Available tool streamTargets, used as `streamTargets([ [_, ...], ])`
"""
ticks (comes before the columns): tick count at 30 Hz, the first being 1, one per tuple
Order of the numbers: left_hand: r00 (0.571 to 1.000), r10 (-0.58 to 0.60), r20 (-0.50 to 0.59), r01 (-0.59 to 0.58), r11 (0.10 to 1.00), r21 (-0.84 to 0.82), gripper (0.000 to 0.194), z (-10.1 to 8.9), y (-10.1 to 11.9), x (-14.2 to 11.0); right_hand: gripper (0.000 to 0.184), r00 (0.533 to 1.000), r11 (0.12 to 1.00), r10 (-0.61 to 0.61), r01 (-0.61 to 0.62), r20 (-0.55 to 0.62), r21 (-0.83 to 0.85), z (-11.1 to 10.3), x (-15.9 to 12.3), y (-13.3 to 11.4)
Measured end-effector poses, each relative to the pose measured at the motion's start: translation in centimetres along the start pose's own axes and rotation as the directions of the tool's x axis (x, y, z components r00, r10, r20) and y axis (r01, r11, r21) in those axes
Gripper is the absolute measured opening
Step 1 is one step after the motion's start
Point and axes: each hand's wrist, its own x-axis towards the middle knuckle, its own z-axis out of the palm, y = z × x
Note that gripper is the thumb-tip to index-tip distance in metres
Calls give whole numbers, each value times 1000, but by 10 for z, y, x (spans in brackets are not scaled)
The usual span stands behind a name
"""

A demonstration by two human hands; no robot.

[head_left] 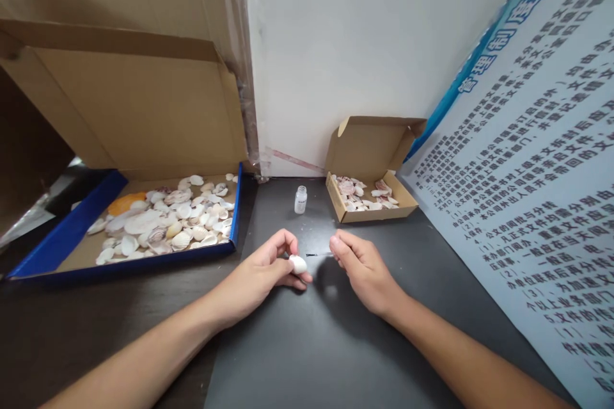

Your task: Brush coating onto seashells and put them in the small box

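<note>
Left hand pinching white seashell, directly in front of small bottle. Right hand pinching thin dark-tipped applicator, in front and right of bottle. Risks: loose pinch could drop smooth shell; unsteady applicator could smear left hand; careless reach could topple bottle, seemingly uncapped, spilling any contents.

The small rounded shell is plain white and the slim stick-like tool black at its tip, while the little cylindrical bottle is whitish with darker print. The large blue-walled cardboard box, tan inside, holds cream, white and brown-striped shells around one vivid orange shell; the smaller tan cardboard box holds pinkish-white shells. Beneath, the smooth counter is charcoal-black.
</note>
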Motion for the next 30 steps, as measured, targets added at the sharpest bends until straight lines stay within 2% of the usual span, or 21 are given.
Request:
streamTargets([
  [5,997,50,-51,-51,999,-8,14,0,-3,2,32,999,999,-28,29,26,-41,0,-1,-1],
  [12,995,89,-42,-88,996,12,27,-7,-6,1,28,996,995,-77,79,36,-54,-1,-5,-7],
  [16,997,69,-45,-69,998,-8,32,-7,-5,0,25,996,995,-84,85,19,-51,1,-5,-9],
  [25,999,22,-25,-19,993,113,27,-7,-3,-1,21,996,995,-88,87,-16,-56,5,-7,-8],
  [30,1000,4,-7,-3,995,104,28,-7,-3,0,21,991,993,-99,92,-91,-76,4,-8,-11],
])
